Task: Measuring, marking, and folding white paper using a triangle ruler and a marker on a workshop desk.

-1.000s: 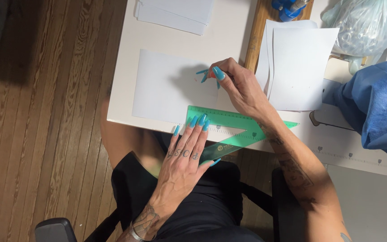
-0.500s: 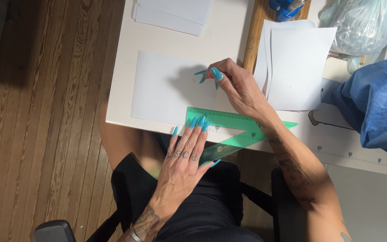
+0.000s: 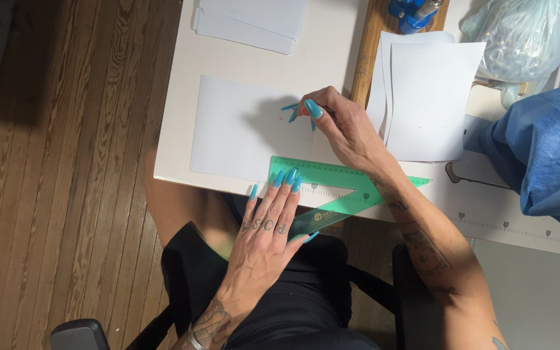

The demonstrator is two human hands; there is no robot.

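the left hand (image 3: 264,240) lies flat and open, fingers spread, its fingertips pressing a green transparent set square (image 3: 332,188) against the near edge of the white tabletop (image 3: 319,58). part of the set square overhangs that edge, above the person's lap. the right hand (image 3: 341,126) is closed in a pinch around a small thin object, too hidden by the fingers to identify, its tip resting on a white sheet of paper (image 3: 241,129) that lies just beyond the set square. to the right, more white sheets (image 3: 432,97) overlap a wooden strip (image 3: 367,52). a stack of paper (image 3: 251,23) sits at the far edge, a blue cloth (image 3: 546,149) and a clear plastic bag (image 3: 520,35) at right.
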